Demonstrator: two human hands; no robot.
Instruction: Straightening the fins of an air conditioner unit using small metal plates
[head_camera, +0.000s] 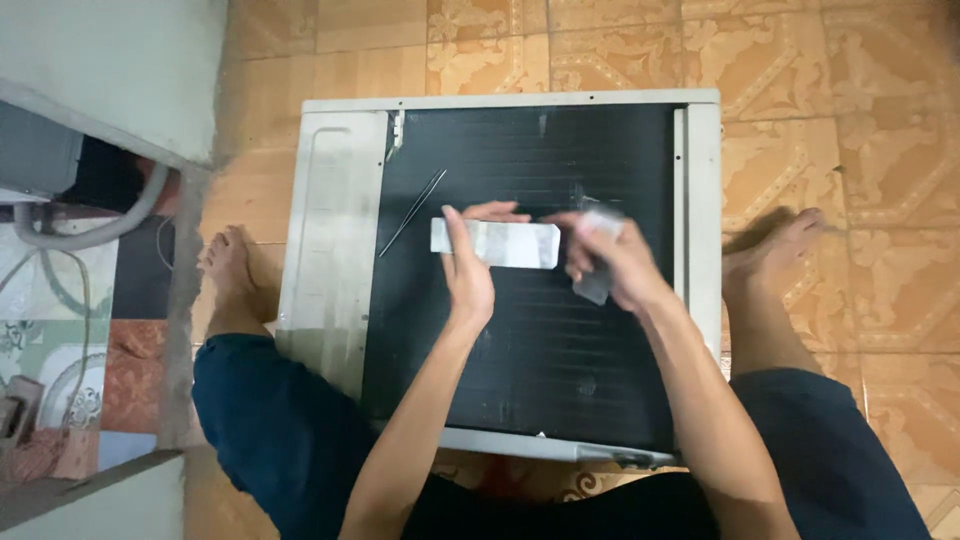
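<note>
Looking down from the head view: left hand (468, 262) flat and upright on edge, fingers loosely open, pressing against a pale rectangular strip (497, 243) lying on the dark finned coil face of a white air-conditioner unit (335, 240) set on the floor. Strip's long axis running left to right, its left end poking out past the left hand, its right end reaching toward the right hand (607, 258). Right hand curled around a small translucent, greyish piece (594, 285), too blurred to tell what kind; gripping it, thumb side just beside the strip's right end. Both hands basically equally close to the strip, left one touching, right one maybe touching, can't say for sure. Thin metal tweezers (412, 211) lying diagonally on the coil, up and left of the strip, apart from both hands, not in the way. Bare feet either side of the unit on the patterned orange tiled floor (860, 150). Grey hose (120, 222) off to the far left.
</note>
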